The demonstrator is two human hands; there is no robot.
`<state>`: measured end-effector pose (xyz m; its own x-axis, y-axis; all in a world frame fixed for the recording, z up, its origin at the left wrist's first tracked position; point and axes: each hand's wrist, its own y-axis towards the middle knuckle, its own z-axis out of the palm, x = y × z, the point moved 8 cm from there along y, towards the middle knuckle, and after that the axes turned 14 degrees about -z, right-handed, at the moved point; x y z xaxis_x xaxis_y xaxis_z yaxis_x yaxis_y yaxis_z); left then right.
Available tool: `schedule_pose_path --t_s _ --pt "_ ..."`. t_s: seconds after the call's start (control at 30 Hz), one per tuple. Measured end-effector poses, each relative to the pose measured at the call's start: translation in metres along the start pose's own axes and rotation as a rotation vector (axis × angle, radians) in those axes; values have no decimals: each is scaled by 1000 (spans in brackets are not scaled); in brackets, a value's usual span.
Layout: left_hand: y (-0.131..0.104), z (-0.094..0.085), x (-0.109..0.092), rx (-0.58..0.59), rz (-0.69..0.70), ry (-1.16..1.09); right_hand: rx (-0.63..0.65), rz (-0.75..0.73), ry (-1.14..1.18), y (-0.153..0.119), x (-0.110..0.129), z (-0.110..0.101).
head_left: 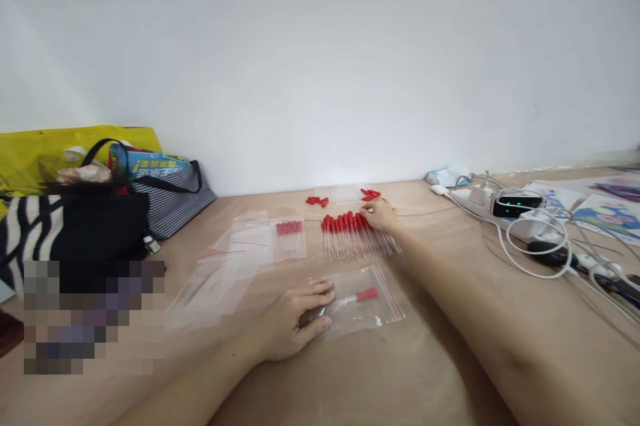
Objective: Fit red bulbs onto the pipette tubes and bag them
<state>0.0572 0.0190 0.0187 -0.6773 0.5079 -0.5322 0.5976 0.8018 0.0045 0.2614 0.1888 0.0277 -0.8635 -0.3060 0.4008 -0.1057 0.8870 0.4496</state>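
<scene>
left hand (pixel 295 319), half open, rests on the clear bag (pixel 345 329) around one dropper (pixel 367 294); beyond that bag, right hand (pixel 380 214), fingertips bunched, meets the dropper row (pixel 351 222), hold unclear. tugging could roll the close-packed row.

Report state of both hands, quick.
Left hand: open, resting on the clear zip bag.
Right hand: curled at the red-bulbed droppers; whether it grips one cannot be told.

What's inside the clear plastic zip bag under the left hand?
Inside the clear plastic zip bag lies one red-topped clear dropper. The left hand covers the bag's left end, so anything beneath is hidden.
</scene>
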Motion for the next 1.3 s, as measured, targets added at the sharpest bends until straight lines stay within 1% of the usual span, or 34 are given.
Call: schedule_pose_path --t_s 0.2,0.37,0.47,0.53,0.63,0.7,0.77,0.83,0.9,0.97,1.03,1.13,1.3 --pt "1 0 0 -6 -8 14 11 -26 9 4 -4 -9" --pt "0 1 2 -1 -16 23 34 -39 73 0 -4 0" --pt "0 1 2 7 -13 25 9 -40 149 1 -3 -1" --pt "-1 1 1 9 -6 23 -14 -48 223 3 -1 -8" --pt "-1 1 0 5 -3 28 -29 -76 351 1 2 -27" --pt "-1 1 0 3 -9 34 -70 -83 493 -9 1 -45" --pt "-1 1 0 6 -13 41 -210 -44 787 -27 -5 -62" --pt "-1 1 0 4 -10 50 -355 53 983 -52 -17 -71" --pt "0 1 1 4 -8 59 -435 163 1092 -81 -28 -69" --pt "0 1 1 5 -9 64 -453 255 1168 -106 -34 -60" --pt "-1 2 2 9 -15 69 -445 325 1230 -123 -38 -49" --pt "-1 3 4 10 -39 78 -408 383 1312 -134 -35 -35" --pt "-1 3 11 20 -123 94 -337 446 1412 -138 -14 -21"
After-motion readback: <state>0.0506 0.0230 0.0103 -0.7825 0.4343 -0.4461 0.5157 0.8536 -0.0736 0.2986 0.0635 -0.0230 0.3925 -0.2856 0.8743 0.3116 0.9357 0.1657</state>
